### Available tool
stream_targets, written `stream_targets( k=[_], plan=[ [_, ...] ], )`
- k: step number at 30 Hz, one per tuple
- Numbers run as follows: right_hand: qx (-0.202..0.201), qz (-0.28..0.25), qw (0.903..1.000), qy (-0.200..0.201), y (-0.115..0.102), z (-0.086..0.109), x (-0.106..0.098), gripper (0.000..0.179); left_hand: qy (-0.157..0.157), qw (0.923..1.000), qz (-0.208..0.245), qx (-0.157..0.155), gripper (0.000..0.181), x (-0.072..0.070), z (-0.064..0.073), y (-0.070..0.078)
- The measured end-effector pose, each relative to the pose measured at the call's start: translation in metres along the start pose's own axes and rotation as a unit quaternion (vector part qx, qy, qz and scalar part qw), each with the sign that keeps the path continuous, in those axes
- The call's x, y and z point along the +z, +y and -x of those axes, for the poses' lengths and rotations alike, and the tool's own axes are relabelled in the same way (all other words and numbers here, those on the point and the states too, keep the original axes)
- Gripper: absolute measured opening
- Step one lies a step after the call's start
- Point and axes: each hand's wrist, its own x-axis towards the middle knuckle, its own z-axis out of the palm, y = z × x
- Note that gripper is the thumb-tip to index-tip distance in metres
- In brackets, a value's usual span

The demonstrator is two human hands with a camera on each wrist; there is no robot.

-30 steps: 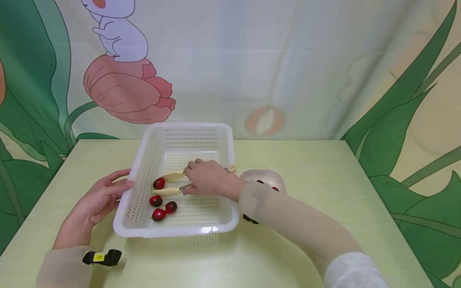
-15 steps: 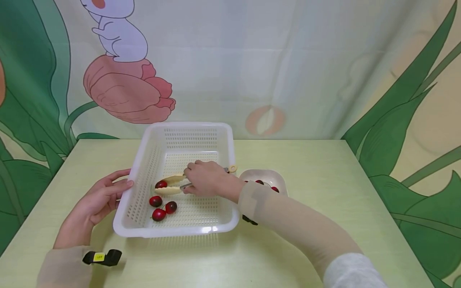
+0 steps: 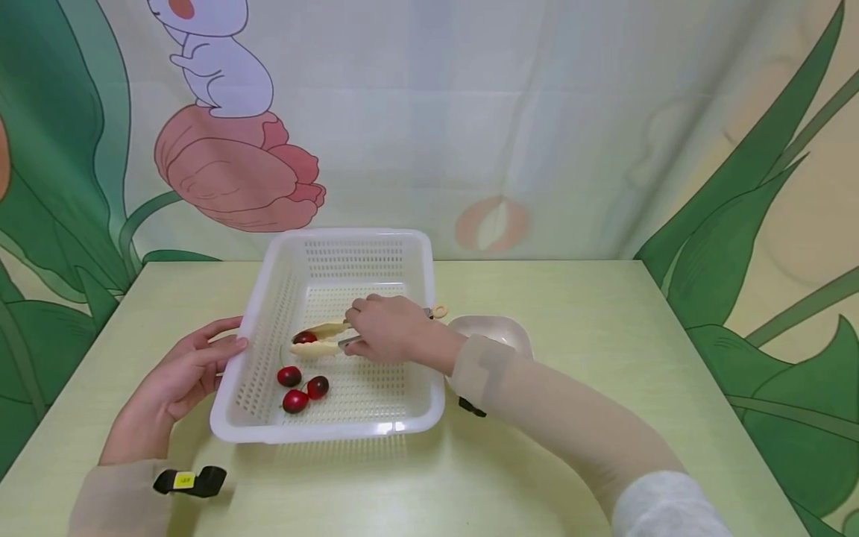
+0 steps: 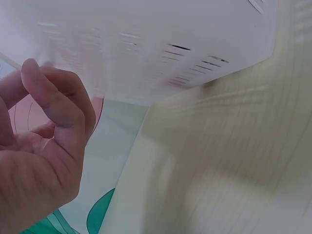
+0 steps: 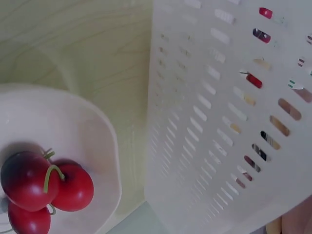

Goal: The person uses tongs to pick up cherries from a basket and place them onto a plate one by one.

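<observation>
A white perforated plastic basket [image 3: 329, 427] stands on the table with several dark red cherries inside. At its left rim my left hand [image 3: 184, 365] grips the edge, fingertips on the rim. My right hand [image 3: 389, 328] reaches in over the right side and holds a pair of tongs [image 3: 315, 348] with cream-coloured tips and metal arms. Between those tips sits one cherry [image 3: 305, 338], partly hidden by them. Loose cherries [image 3: 295, 401] lie on the basket floor just nearer. In the right wrist view the basket wall [image 5: 204, 122] hides most of the right hand.
A small pale dish [image 5: 105, 161] stands right of the basket, partly under the right forearm in the head view. Red cherries [image 5: 73, 187] with green stems lie in it. A printed curtain [image 3: 570, 149] hangs behind the table [image 3: 584, 313].
The tongs' tips have come together around a cherry that lay just beyond them. Tongs, cherry and right hand have shifted slightly right. The left hand and basket have stayed in place.
</observation>
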Motion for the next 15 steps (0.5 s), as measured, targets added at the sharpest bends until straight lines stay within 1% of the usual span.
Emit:
stream_targets(
  k=[9, 15],
  plan=[
    [-0.006, 0.006, 0.9995, 0.031, 0.005, 0.012, -0.009, 0.053, -0.001, 1.0000, 0.004, -0.003, 0.039, -0.001, 0.000, 0.000],
    [0.000, -0.011, 0.9986, 0.052, 0.012, 0.023, -0.014, 0.052, -0.002, 1.0000, 0.000, 0.000, 0.039, -0.001, 0.000, -0.001]
  ],
)
